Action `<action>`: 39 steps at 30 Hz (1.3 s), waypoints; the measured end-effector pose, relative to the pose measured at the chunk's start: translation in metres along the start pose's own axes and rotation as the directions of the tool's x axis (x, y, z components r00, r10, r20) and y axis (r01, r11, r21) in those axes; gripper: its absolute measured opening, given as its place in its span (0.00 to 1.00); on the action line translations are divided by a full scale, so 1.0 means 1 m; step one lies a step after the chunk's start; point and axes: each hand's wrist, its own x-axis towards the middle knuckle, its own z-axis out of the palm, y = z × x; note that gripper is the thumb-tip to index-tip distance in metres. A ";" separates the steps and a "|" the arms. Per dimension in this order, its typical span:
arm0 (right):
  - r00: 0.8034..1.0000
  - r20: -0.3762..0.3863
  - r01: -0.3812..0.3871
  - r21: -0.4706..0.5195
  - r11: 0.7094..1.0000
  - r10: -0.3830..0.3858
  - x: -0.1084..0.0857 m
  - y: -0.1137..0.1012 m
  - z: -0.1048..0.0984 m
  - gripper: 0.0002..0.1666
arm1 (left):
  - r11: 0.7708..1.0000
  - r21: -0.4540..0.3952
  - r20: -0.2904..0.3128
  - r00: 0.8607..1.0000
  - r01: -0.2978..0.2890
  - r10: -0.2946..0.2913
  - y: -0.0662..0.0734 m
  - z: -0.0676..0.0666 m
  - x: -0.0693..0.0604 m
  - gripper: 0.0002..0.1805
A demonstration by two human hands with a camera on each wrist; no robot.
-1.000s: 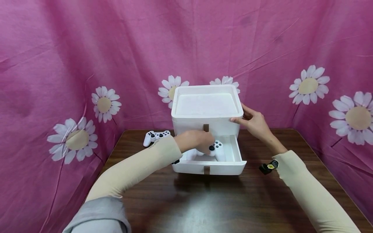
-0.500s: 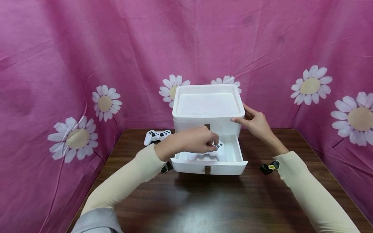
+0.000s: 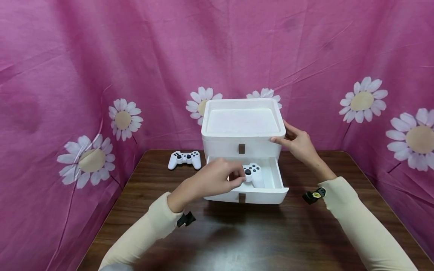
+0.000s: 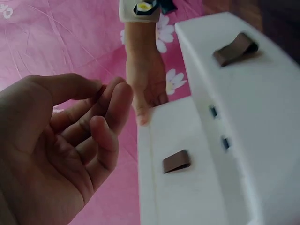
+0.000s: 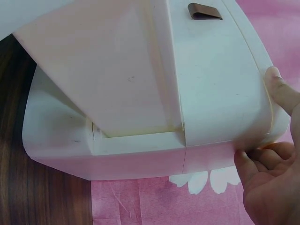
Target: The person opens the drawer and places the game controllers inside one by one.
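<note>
- The left hand (image 3: pixel 217 177) hangs in front of the pulled-out drawer (image 3: pixel 262 196), fingers loosely curled, thumb and fingertips close together, holding nothing.
- Just past its fingertips, a white game controller (image 3: pixel 256 177) lies inside that drawer, partly hidden by the hand.
- Beyond the left hand and to its left, another controller (image 3: pixel 184 159) lies on the desk (image 3: pixel 257 237).
- The right hand (image 3: pixel 299 145) grips the upper corner of the white box (image 3: pixel 220 146), thumb on the front, fingers along the side.
- Behind both hands hangs a pink flowered curtain (image 3: pixel 169 67).
</note>
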 end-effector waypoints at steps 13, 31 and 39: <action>1.000 -0.012 0.016 -0.011 1.000 -0.016 0.001 -0.002 -0.002 0.53 | 0.952 -0.257 0.009 0.986 0.163 -0.167 -0.002 0.043 -0.027 0.06; 1.000 -0.005 0.008 -0.003 1.000 -0.008 0.000 -0.001 -0.001 0.53 | 0.610 -0.634 0.204 0.864 0.475 -0.461 -0.020 0.112 -0.063 0.08; 1.000 0.004 0.004 -0.003 1.000 -0.004 -0.001 0.000 0.000 0.54 | 0.352 -0.826 0.212 0.822 0.439 -0.528 -0.023 0.136 -0.067 0.17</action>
